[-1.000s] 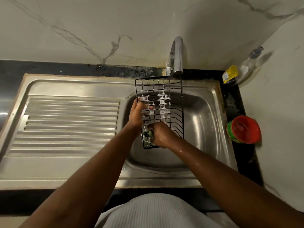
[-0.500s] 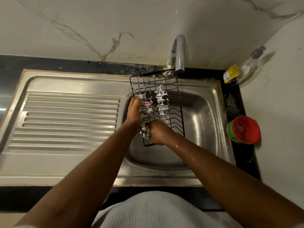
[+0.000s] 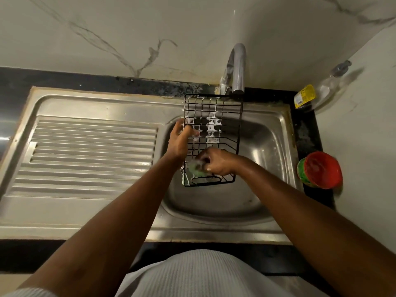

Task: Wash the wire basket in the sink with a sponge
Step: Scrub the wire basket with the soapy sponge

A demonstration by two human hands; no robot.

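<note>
A black wire basket [image 3: 214,108] is held upright over the steel sink bowl [image 3: 263,146], below the tap. White foam clings to its middle wires. My left hand [image 3: 181,139] grips the basket's left edge about halfway up. My right hand [image 3: 216,161] is closed on a green sponge [image 3: 196,168] and presses it against the basket's lower left part. My fingers hide most of the sponge.
A chrome tap [image 3: 236,67] curves over the back of the sink. The ribbed drainboard [image 3: 90,151] lies to the left. At right, on the dark counter, stand a red-lidded green tub [image 3: 319,170] and a clear bottle with a yellow label [image 3: 317,91].
The basket has swung back from a slight tilt to nearly square under the tap. My right hand with the sponge has slid along the basket's lower left wires.
</note>
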